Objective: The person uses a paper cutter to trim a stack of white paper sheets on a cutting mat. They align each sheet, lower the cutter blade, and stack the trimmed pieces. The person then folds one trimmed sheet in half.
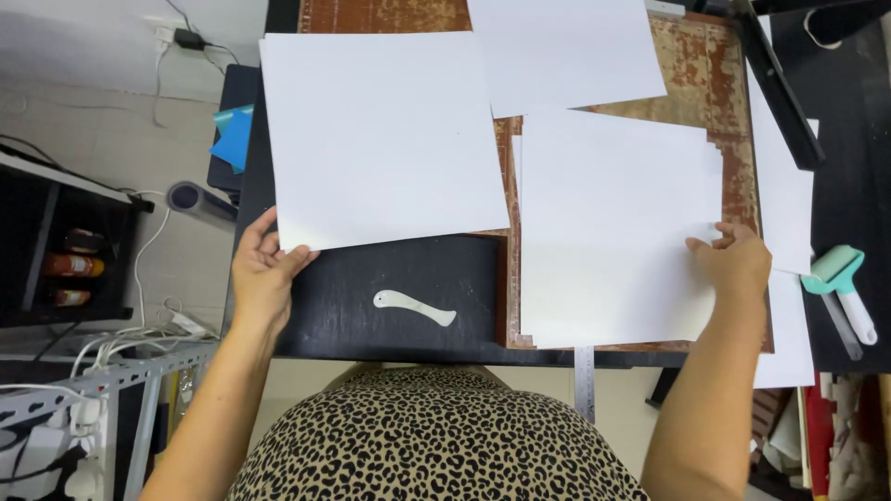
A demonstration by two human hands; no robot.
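Leopard-print top, bare forearms

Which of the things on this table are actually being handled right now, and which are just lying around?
In hand:
- left hand gripping the corner of the big white sheet
- right hand on the edge of the white paper stack

Lying about:
- white bone-shaped tool
- teal roller
- metal ruler
- another white sheet at the top

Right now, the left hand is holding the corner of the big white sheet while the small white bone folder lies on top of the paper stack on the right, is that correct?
Not quite. In the head view the left hand does hold the corner of the big white sheet, but the small white bone folder lies on the bare black tabletop, left of the paper stack, not on it.
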